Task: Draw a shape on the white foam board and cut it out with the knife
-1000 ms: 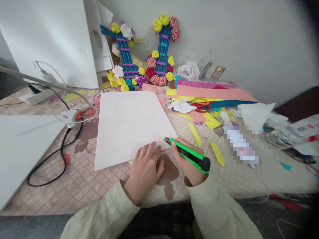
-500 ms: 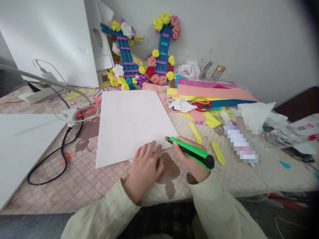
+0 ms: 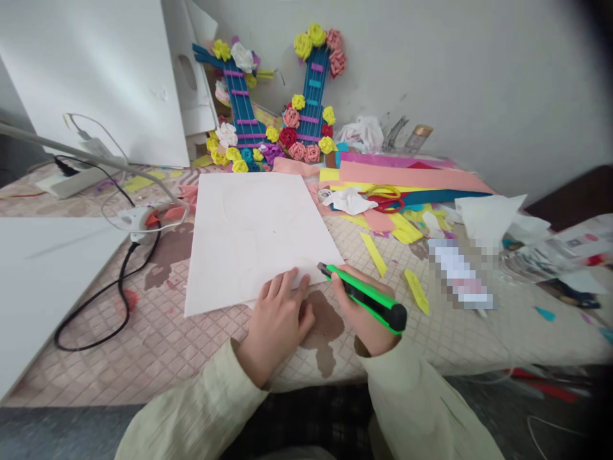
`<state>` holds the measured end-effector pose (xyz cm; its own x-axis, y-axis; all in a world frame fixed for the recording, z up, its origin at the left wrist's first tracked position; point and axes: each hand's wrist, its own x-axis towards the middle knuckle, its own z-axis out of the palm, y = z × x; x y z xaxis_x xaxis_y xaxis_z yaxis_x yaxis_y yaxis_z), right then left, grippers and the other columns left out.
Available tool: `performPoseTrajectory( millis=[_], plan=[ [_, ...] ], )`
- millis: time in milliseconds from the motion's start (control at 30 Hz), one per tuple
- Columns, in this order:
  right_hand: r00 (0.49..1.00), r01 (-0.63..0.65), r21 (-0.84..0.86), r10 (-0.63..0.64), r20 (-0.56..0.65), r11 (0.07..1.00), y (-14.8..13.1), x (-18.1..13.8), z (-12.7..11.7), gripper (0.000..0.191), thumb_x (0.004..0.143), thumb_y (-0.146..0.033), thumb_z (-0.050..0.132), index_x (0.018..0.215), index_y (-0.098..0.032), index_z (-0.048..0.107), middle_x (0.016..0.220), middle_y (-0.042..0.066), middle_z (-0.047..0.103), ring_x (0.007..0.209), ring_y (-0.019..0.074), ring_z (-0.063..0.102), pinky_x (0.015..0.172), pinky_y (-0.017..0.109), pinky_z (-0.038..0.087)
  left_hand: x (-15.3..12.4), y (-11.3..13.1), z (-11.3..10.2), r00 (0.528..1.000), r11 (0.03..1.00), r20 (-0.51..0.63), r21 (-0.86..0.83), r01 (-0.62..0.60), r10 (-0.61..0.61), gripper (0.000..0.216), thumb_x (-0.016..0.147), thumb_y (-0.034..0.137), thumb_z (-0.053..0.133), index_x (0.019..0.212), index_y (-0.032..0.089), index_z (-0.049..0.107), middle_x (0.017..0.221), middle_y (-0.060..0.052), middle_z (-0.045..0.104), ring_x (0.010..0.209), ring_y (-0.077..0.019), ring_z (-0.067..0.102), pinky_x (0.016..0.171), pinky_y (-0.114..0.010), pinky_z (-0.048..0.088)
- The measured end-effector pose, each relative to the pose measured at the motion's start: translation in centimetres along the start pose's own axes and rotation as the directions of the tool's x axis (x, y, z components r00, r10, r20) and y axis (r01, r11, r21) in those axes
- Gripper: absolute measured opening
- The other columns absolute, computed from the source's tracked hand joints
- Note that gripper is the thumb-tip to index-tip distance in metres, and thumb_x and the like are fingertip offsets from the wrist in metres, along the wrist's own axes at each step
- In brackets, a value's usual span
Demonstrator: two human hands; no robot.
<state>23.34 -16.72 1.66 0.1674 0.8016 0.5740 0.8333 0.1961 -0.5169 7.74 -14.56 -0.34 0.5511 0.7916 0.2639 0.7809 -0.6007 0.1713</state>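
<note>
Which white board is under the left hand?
The middle board, flat on the table, left hand on its near edge; the far-left board has no hand on it; the rear board stands upright.

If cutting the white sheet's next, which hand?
Likely the right hand: it grips the green cutter, blade end at the white sheet. The left hand lies on the sheet's near edge.

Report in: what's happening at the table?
Left hand on white sheet. Right hand holds green cutter, tip near sheet's corner. Yellow strips off the sheet.
</note>
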Motion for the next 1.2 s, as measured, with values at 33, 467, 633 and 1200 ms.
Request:
performPoseTrajectory(
  millis=[33, 467, 633, 1200],
  plan=[
    [1.000, -0.002, -0.023, 0.001, -0.020, 1.000, -0.1, -0.1, 0.1, 0.015, 0.083, -0.023, 0.053, 0.080, -0.016, 0.065, 0.074, 0.002, 0.070, 0.062, 0.0115, 0.063, 0.062, 0.020, 0.047, 0.0, 0.0, 0.0, 1.000, 1.000, -0.002, 0.007, -0.001, 0.001, 0.043, 0.084, 0.030, 0.044, 0.125, 0.017, 0.051, 0.125, -0.012, 0.051, 0.107, -0.0278, 0.047, 0.088, -0.043, 0.040],
    [0.995, -0.030, -0.136, 0.017, -0.102, 0.990, -1.5, -0.8, 0.8, 0.022, 0.085, -0.024, 0.049, 0.073, -0.014, 0.064, 0.060, 0.003, 0.066, 0.052, 0.0110, 0.060, 0.055, 0.020, 0.045, -0.2, 0.1, 0.0, 1.000, 1.000, -0.013, -0.001, 0.003, -0.003, 0.044, 0.083, 0.030, 0.045, 0.125, 0.017, 0.049, 0.125, -0.012, 0.051, 0.108, -0.0282, 0.046, 0.088, -0.043, 0.039],
    [0.989, -0.056, -0.160, 0.033, -0.143, 0.985, -2.0, -1.2, 0.9, 0.023, 0.085, -0.026, 0.048, 0.072, -0.015, 0.063, 0.061, 0.003, 0.067, 0.049, 0.0115, 0.060, 0.053, 0.021, 0.046, -0.1, 0.1, 0.0, 1.000, 1.000, -0.005, -0.024, -0.003, 0.003, 0.044, 0.084, 0.030, 0.045, 0.125, 0.017, 0.048, 0.126, -0.012, 0.050, 0.108, -0.0283, 0.046, 0.089, -0.043, 0.039],
    [0.956, -0.152, -0.175, 0.100, -0.277, 0.973, -3.6, -2.3, 1.5, 0.022, 0.083, -0.025, 0.051, 0.067, -0.015, 0.063, 0.058, 0.004, 0.067, 0.042, 0.0117, 0.056, 0.046, 0.023, 0.045, -0.2, 0.1, 0.2, 1.000, 1.000, -0.006, -0.026, -0.013, 0.012, 0.044, 0.086, 0.033, 0.043, 0.125, 0.014, 0.049, 0.128, -0.014, 0.048, 0.112, -0.0290, 0.044, 0.091, -0.042, 0.037]
  ],
)
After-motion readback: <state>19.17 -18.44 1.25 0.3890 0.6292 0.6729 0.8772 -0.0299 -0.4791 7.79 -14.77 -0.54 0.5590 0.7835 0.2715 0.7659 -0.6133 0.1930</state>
